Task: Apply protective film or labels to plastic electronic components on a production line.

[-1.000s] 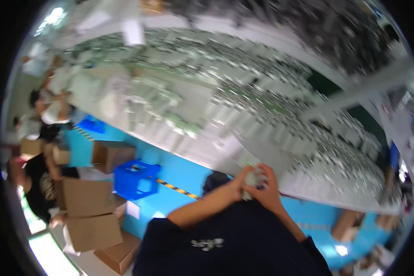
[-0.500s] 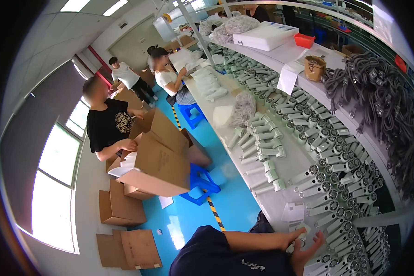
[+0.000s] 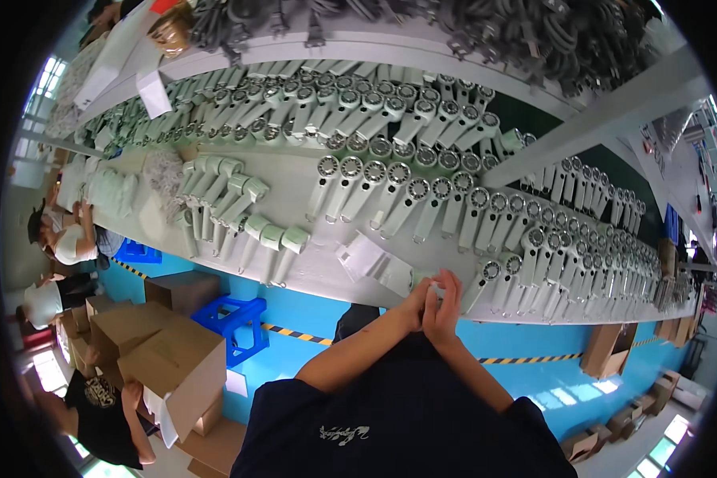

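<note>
My left hand and my right hand meet at the table's front edge. Their fingers are curled against each other around a small pale piece, mostly hidden, whose kind I cannot make out. Just beyond my left hand lie white sheets or flat bags. Pale hair-dryer-like devices with round vented heads stand in rows behind and to the right of my hands. To the left, more of these devices lie with pale green wrapping over their heads.
Grey power cords hang over the shelf above the table. A slanted metal post crosses at the right. On the left are a blue stool, a large cardboard box and a person in black handling it.
My view has swung to the right, so the table now runs across the picture. My hands, spread apart slightly before, are now close together with fingers curled.
</note>
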`<state>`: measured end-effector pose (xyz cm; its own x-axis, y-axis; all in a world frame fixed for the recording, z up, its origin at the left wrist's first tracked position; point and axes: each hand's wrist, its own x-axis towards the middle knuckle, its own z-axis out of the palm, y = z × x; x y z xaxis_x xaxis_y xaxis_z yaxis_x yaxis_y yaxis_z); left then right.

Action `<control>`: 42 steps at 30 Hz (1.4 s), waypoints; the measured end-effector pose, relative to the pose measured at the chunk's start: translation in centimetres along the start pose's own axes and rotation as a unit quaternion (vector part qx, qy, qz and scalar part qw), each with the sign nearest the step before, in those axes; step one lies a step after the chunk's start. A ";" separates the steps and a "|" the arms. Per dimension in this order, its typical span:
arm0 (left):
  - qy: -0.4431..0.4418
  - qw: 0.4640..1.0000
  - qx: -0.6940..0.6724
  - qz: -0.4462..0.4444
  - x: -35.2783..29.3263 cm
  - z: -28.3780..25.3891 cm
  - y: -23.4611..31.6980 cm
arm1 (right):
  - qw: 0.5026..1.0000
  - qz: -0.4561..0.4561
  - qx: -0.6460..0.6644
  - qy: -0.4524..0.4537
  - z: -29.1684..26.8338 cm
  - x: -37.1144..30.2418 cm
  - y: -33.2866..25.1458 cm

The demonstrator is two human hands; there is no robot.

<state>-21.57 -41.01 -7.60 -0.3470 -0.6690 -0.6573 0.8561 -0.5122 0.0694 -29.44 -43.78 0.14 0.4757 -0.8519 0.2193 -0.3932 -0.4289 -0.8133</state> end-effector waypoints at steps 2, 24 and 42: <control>-0.010 0.999 0.004 -0.042 1.3 0.4 -0.8 | 0.999 0.044 -0.024 0.019 0.5 -0.6 2.5; -0.003 0.992 -0.030 0.123 1.1 -3.5 -5.8 | 0.989 0.130 0.041 -0.063 0.9 1.9 9.1; 0.160 0.616 0.705 0.313 -4.8 0.2 -1.3 | 0.969 0.225 0.010 -0.097 2.2 4.4 5.8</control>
<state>-21.10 -37.32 -4.38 0.1680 -0.9481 -0.2701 -0.4778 -0.3179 0.8189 -27.93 -49.38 -4.78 0.3989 -0.8782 -0.2640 -0.5813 -0.0195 -0.8135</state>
